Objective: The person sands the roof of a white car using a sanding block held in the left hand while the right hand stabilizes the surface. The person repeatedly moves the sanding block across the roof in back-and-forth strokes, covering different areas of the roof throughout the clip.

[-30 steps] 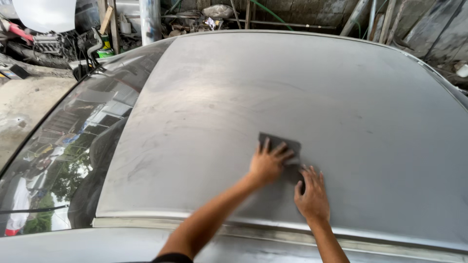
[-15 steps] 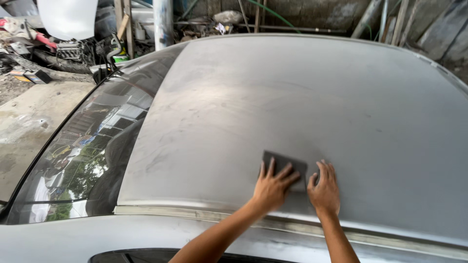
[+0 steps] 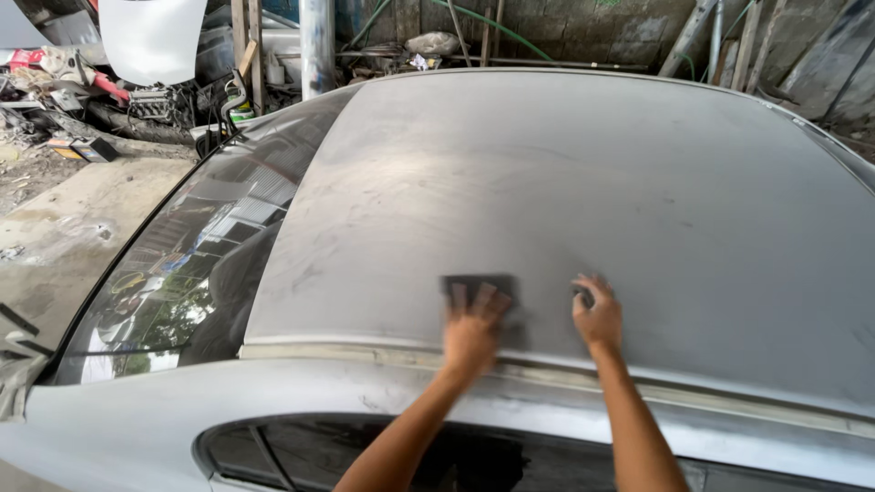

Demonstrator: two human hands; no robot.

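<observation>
- Cluttered workshop ground lies behind a grey car: wooden posts point(image 3: 248, 46), a metal pole point(image 3: 316, 41), a white panel point(image 3: 150, 36) at the top left, engine parts and scrap point(image 3: 109, 105) piled beside it, and a green hose point(image 3: 510, 32) running along the back wall.
- Dull, sanded-looking grey covers the car roof point(image 3: 565, 182), with faint swirl marks across it; the windscreen point(image 3: 182, 264) to the left reflects trees and roofing.
- Along the near edge of the roof runs a pale strip point(image 3: 383, 353), and below it the door window point(image 3: 456, 460) shows dark.
- The left hand point(image 3: 474, 333) lies flat with fingers spread, pressing on a dark rectangular sanding sheet point(image 3: 480, 285) that lies on the roof near its near edge; the hand and sheet are blurred.
- The right hand point(image 3: 597, 314) rests on the roof just to the right of the sheet, apart from it, fingers curled loosely over a small dark thing point(image 3: 583, 294) too hidden to make out; whether it grips it I cannot tell.
- Both forearms come up from the bottom of the view, over the door frame.
</observation>
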